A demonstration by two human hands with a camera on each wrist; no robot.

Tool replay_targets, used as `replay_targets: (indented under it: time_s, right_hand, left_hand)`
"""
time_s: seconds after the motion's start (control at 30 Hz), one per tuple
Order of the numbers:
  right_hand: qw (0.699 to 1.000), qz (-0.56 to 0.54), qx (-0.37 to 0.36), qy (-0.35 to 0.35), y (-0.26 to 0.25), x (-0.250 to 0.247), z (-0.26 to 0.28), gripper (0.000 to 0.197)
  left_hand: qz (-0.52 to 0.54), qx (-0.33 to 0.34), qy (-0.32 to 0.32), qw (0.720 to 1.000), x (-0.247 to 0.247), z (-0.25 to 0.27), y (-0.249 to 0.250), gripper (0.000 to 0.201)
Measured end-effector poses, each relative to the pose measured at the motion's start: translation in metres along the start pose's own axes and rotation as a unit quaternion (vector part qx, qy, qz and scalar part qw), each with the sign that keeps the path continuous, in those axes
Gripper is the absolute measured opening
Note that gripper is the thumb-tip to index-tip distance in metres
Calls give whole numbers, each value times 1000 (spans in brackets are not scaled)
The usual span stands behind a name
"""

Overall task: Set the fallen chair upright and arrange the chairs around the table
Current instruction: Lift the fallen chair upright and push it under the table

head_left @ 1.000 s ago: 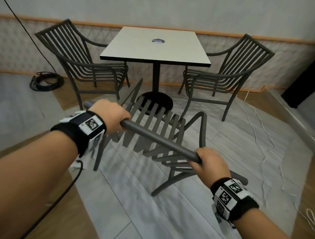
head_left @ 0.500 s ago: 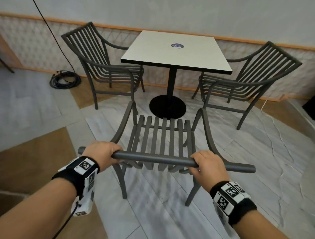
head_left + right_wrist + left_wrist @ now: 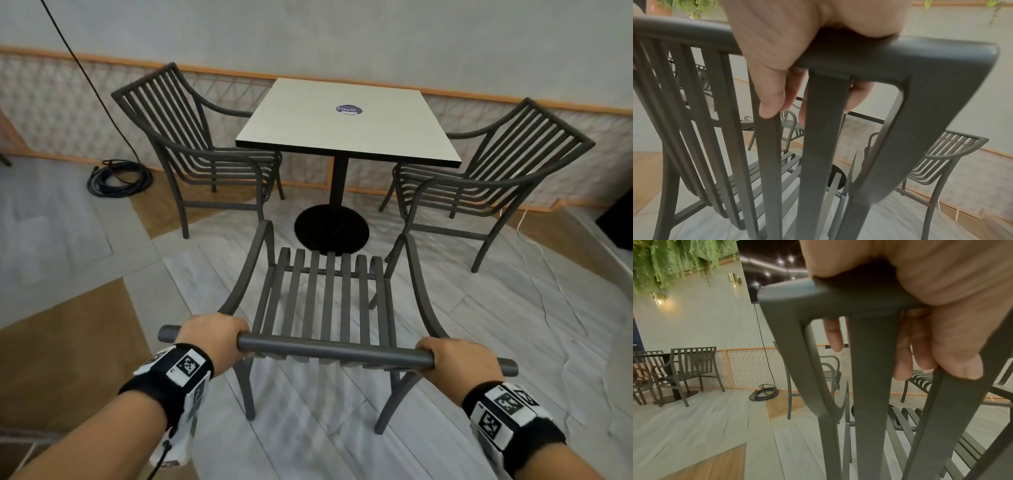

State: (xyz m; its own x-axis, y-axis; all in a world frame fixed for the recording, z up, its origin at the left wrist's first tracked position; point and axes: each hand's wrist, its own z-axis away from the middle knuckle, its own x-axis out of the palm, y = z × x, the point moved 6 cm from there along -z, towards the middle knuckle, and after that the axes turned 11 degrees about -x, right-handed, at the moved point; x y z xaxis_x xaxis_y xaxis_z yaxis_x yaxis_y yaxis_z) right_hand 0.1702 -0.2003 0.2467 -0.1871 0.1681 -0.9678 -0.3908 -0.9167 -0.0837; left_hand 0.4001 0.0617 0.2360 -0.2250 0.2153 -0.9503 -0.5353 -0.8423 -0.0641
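Both hands clamped on near chair [image 3: 325,301] top rail, left hand [image 3: 214,337], right hand [image 3: 457,358], facing table [image 3: 346,120]

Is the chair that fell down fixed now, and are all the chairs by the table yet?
Nearly! The near chair stands upright, facing the table. The left hand and right hand grip its top rail. The left chair and right chair already sit at the table's sides. Left to do: probably push the near chair closer, then let go.
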Motion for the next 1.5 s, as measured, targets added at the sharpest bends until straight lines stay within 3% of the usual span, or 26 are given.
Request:
replay_targets:
  time_s: [0.33, 0.9, 1.5]
  right_hand:
    - [1000, -16, -2, -4, 21, -24, -66, 8]
    - [999, -17, -42, 8, 96, -72, -229, 6]
    - [998, 13, 3, 56, 129, -98, -355, 11]
  left_hand:
    - [11, 19, -4, 1000, -31, -71, 15, 21]
    - [24, -42, 20, 999, -82, -237, 55, 16]
    - [31, -36, 20, 999, -125, -367, 65, 16]
